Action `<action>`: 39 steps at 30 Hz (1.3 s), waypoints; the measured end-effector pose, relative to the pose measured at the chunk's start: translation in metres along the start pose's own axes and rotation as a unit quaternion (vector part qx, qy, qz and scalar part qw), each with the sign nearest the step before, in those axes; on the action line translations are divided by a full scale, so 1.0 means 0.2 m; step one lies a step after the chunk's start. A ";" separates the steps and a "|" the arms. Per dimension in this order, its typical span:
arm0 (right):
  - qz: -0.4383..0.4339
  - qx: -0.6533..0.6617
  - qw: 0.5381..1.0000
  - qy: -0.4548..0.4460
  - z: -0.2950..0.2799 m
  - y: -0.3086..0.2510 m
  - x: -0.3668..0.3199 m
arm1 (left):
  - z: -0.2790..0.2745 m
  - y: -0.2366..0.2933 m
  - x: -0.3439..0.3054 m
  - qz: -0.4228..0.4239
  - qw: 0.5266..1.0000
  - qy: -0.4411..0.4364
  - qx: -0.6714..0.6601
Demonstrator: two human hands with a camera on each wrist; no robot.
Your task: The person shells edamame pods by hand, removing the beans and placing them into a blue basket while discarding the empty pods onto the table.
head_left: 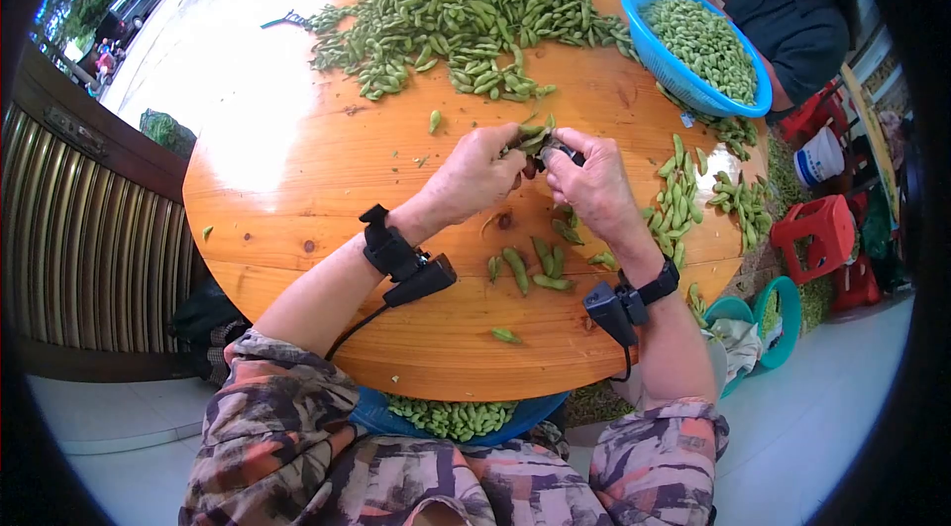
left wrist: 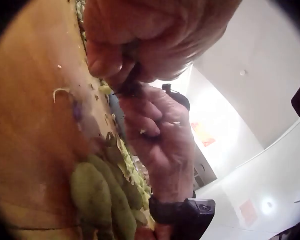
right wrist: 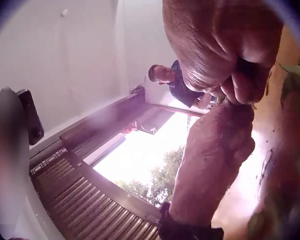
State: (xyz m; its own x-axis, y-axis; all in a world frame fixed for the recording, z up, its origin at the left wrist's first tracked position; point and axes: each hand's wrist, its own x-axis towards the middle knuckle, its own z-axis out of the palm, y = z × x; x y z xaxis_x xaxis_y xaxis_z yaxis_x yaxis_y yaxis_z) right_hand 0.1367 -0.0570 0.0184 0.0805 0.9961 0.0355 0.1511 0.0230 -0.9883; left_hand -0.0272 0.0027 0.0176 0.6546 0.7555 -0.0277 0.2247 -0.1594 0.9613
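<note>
Both hands meet above the wooden table (head_left: 327, 273) in the head view. The left hand (head_left: 474, 172) pinches green pods (head_left: 535, 133) between thumb and fingers. Close against it, the right hand (head_left: 600, 187) grips a small dark tool with a metallic part (head_left: 566, 154), its exact shape hidden by the fingers. In the left wrist view, the left hand (left wrist: 162, 35) covers most of the contact with the right hand (left wrist: 162, 135). The right wrist view shows the right hand (right wrist: 225, 45) touching the left hand (right wrist: 215, 155), both with curled fingers.
A large pod heap (head_left: 466, 6) covers the table's far side. Loose pods (head_left: 516, 269) lie below the hands, and more (head_left: 677, 199) lie rightward. A blue basket of pods (head_left: 642, 43) stands at right near another person (head_left: 807, 26). Another blue container (head_left: 371, 414) sits below the near edge.
</note>
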 end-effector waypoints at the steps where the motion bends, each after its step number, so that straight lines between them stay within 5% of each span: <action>1: 0.000 0.000 1.000 0.000 -0.01 -0.01 0.00 | -0.01 0.00 0.00 -0.036 0.988 -0.048 -0.143; 4: 0.031 0.058 0.998 -0.009 -0.05 -0.04 0.00 | -0.07 0.00 0.00 -0.077 0.971 -0.063 -0.219; 8: 0.000 -0.039 0.998 -0.047 -0.07 -0.04 0.00 | -0.07 0.01 0.01 -0.075 0.960 -0.038 -0.269; 13: -0.050 -0.142 0.988 -0.042 -0.06 -0.04 0.00 | -0.08 -0.02 0.03 -0.052 0.984 0.010 -0.171; 16: -0.103 -0.206 0.973 0.020 -0.06 0.02 0.02 | -0.07 -0.01 0.02 -0.074 0.983 0.035 -0.167; 18: -0.227 -0.303 0.907 0.187 -0.06 0.04 0.04 | -0.07 -0.02 0.02 -0.091 0.973 0.044 -0.206; 19: -0.227 -0.302 0.907 0.186 -0.06 0.03 0.03 | -0.07 -0.04 0.02 -0.103 0.956 0.055 -0.270; 21: -0.120 -0.216 0.965 0.088 -0.07 -0.03 0.01 | -0.06 -0.05 0.02 -0.114 0.933 0.065 -0.334; 22: -0.120 -0.215 0.965 0.087 -0.06 -0.06 0.00 | -0.04 -0.05 0.03 -0.103 0.930 0.087 -0.342; 24: 0.000 -0.124 0.991 -0.054 -0.06 -0.11 -0.02 | -0.02 -0.05 0.02 -0.093 0.926 0.109 -0.350; 31: 0.061 0.029 0.997 -0.030 -0.07 -0.02 0.01 | 0.07 -0.02 -0.01 -0.097 0.939 0.096 -0.316; 33: 0.088 0.190 0.976 -0.053 -0.05 -0.02 0.01 | 0.08 -0.02 -0.01 -0.097 0.940 0.092 -0.315; 39: 0.103 0.280 0.952 -0.071 -0.05 -0.04 0.01 | 0.10 -0.02 -0.01 -0.085 0.944 0.145 -0.284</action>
State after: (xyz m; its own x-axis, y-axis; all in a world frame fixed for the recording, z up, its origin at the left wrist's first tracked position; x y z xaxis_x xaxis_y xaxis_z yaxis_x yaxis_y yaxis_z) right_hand 0.1446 -0.0569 0.0273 -0.0882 0.9848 -0.1495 -0.4057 -0.1725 -0.8976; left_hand -0.0153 -0.0117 0.0090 0.4010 0.8946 -0.1972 -0.1691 0.2838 0.9439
